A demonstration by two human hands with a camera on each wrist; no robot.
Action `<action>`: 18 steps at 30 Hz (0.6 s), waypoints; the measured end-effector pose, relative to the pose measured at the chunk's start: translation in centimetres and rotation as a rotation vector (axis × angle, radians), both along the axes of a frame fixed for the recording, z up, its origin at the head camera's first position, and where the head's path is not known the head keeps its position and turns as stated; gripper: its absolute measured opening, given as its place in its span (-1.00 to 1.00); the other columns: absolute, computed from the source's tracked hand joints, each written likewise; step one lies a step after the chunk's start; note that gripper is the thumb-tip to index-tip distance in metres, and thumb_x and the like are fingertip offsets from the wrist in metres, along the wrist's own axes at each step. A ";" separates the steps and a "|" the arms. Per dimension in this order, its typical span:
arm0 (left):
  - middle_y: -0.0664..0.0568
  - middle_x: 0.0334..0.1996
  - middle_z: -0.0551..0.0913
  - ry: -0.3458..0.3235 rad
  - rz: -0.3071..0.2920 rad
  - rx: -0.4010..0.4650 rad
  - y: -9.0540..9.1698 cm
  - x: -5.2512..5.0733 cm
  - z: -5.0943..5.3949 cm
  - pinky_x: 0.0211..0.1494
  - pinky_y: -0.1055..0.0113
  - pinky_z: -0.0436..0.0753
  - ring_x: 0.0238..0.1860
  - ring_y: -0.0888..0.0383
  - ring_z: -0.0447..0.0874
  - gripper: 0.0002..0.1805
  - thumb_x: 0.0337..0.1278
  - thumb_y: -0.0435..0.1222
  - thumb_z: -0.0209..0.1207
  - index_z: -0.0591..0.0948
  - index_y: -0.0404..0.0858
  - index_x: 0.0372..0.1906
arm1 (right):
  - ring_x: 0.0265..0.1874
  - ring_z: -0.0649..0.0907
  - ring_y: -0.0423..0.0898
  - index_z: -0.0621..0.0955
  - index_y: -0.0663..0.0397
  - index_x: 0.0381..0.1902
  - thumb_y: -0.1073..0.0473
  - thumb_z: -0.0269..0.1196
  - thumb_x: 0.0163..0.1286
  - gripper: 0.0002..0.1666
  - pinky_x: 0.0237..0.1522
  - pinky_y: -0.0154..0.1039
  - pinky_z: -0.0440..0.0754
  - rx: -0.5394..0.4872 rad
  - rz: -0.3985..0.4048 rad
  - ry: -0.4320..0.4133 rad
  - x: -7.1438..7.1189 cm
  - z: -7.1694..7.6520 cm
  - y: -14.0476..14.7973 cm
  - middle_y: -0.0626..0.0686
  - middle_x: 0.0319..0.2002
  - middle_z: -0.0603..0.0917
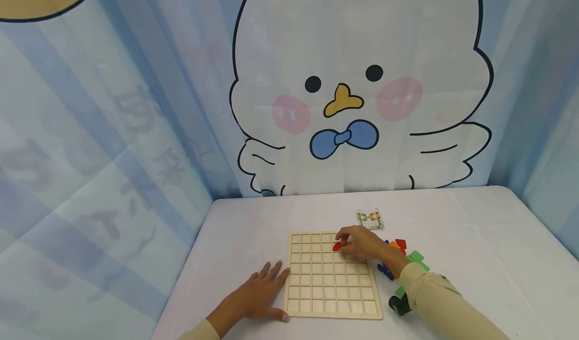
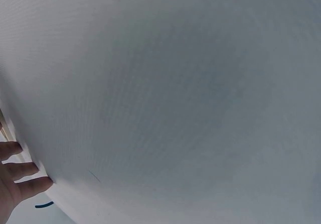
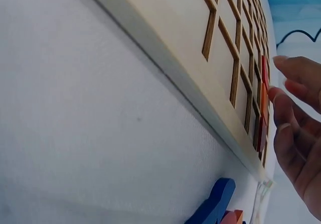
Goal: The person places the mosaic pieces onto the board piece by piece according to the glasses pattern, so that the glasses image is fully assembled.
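Note:
A square wooden grid board (image 1: 334,316) lies on the white table. My left hand (image 1: 261,291) rests flat beside it with spread fingers, a fingertip and the thumb at the board's left edge. Over the board's upper right part is my right hand (image 1: 362,242), its fingers bent loosely and nothing seen between them. Its fingertips are at a row of pieces set in the grid: a red piece (image 3: 265,71), an orange piece (image 3: 264,103) and another red piece (image 3: 262,133). In the head view the hand hides part of this row.
Loose coloured pieces lie right of the board, partly behind the right forearm: green ones (image 1: 416,256), a red one (image 1: 400,243) and a blue one (image 1: 386,271). A dark green piece (image 1: 399,305) sits nearer. Behind the board lies a small patterned packet (image 1: 370,219). A printed curtain (image 1: 280,53) hangs behind the table.

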State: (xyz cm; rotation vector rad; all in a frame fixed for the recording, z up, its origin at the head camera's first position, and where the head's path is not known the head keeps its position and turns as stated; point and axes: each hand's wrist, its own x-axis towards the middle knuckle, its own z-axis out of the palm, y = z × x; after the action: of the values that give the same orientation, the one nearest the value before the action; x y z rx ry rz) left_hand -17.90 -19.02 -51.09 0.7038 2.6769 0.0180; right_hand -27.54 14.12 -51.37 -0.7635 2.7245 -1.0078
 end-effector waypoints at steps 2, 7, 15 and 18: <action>-0.09 0.62 0.03 -0.001 0.002 0.002 0.0 0.0 0.0 0.38 -0.26 0.38 0.57 -0.27 0.06 0.22 -0.13 0.56 0.09 0.10 0.03 0.61 | -0.32 0.59 -0.20 0.68 0.11 -0.02 0.15 0.40 0.28 -0.68 -0.19 -0.25 0.56 -0.033 0.031 -0.002 0.0 -0.1 0.6 -0.07 -0.23 0.70; -0.09 0.62 0.04 -0.003 0.006 0.002 0.0 -0.1 -0.1 0.39 -0.26 0.37 0.57 -0.28 0.07 0.22 -0.14 0.56 0.10 0.10 0.03 0.61 | -0.36 0.56 -0.25 0.67 0.15 0.03 0.08 0.38 0.35 -0.63 -0.29 -0.35 0.55 -0.088 0.039 -0.036 0.0 -0.3 2.5 -0.07 -0.21 0.69; -0.11 0.61 0.04 0.001 0.006 0.012 0.0 0.0 0.2 0.38 -0.27 0.37 0.57 -0.28 0.06 0.21 -0.13 0.54 0.12 0.12 0.01 0.60 | -0.33 0.57 -0.13 0.68 0.15 0.03 0.06 0.38 0.34 -0.62 -0.31 -0.31 0.62 -0.107 -0.073 -0.104 0.2 0.1 5.5 -0.07 -0.25 0.67; -0.12 0.61 0.04 0.001 0.004 0.017 0.0 0.0 0.1 0.39 -0.28 0.36 0.56 -0.29 0.06 0.21 -0.13 0.54 0.12 0.11 0.00 0.60 | -0.24 0.55 -0.12 0.70 0.10 0.03 0.04 0.38 0.35 -0.63 -0.24 -0.33 0.60 -0.067 -0.116 -0.093 0.2 0.2 6.8 -0.08 -0.24 0.67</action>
State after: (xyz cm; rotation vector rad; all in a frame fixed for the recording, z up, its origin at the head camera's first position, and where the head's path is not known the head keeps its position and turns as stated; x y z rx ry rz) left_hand -17.86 -19.02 -51.00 0.7039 2.6819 0.0421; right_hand -27.30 20.90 -51.13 -0.5581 2.6943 -1.1333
